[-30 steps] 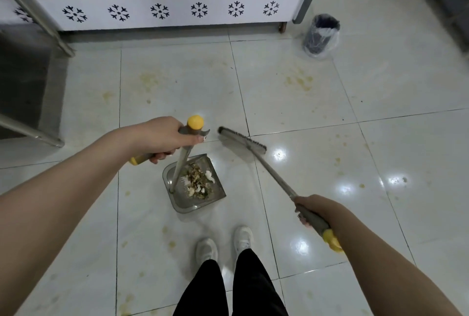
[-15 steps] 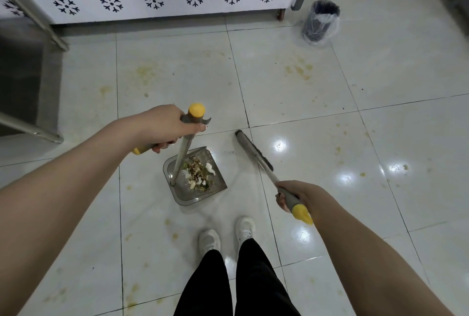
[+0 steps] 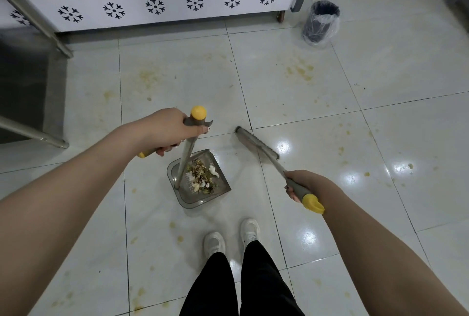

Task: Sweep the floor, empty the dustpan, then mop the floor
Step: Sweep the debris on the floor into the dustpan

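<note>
Head view: left hand (image 3: 165,128) grips one dustpan handle (image 3: 186,153), right hand (image 3: 302,183) grips one broom (image 3: 256,143); debris (image 3: 200,176) too jumbled to count.

Open tiled floor (image 3: 393,67) stretches right and far of the dustpan (image 3: 195,201), broken only by the lined bin (image 3: 320,24) at the far right. A white-panelled counter (image 3: 172,15) closes the far side. Metal table legs (image 3: 33,134) block the left. The broom (image 3: 256,143) slants just right of the dustpan, and shoes (image 3: 214,243) stand near.
</note>
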The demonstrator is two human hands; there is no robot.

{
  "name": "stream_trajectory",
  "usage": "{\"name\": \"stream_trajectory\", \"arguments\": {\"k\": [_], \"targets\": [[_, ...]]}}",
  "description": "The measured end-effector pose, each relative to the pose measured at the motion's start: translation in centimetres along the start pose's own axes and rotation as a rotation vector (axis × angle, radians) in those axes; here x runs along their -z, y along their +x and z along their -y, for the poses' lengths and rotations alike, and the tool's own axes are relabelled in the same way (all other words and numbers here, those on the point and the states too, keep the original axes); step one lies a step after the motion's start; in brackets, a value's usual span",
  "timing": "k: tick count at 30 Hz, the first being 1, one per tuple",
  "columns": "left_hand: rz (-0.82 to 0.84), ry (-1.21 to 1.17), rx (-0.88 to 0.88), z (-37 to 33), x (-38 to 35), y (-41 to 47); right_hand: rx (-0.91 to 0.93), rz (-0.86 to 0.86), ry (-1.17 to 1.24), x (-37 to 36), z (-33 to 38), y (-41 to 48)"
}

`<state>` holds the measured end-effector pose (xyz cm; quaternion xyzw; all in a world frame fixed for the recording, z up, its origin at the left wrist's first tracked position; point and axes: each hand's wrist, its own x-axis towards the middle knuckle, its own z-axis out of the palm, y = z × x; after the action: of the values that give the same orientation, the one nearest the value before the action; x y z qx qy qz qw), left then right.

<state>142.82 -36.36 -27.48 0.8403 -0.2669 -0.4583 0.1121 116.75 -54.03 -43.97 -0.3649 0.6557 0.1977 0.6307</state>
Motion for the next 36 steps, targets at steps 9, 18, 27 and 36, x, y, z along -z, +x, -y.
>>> {"name": "stream_trajectory", "arguments": {"k": [9, 18, 27, 36], "targets": [[-0.016, -0.001, -0.034, -1.0, 0.0, 1.0, -0.113, 0.068, -0.112, -4.6, -2.1, 0.8], [-0.016, 0.017, -0.011, -0.2, 0.3, 0.8, -0.295, 0.414, 0.046, -4.6, -0.9, -1.9], [0.002, 0.018, -0.033, 0.6, 0.2, 0.8, -0.228, 0.272, 0.009, 0.4, 2.0, -2.6], [-0.005, 0.021, -0.018, 1.0, 0.4, 0.8, -0.211, 0.277, 0.004, -5.7, -0.1, -1.0]]}}
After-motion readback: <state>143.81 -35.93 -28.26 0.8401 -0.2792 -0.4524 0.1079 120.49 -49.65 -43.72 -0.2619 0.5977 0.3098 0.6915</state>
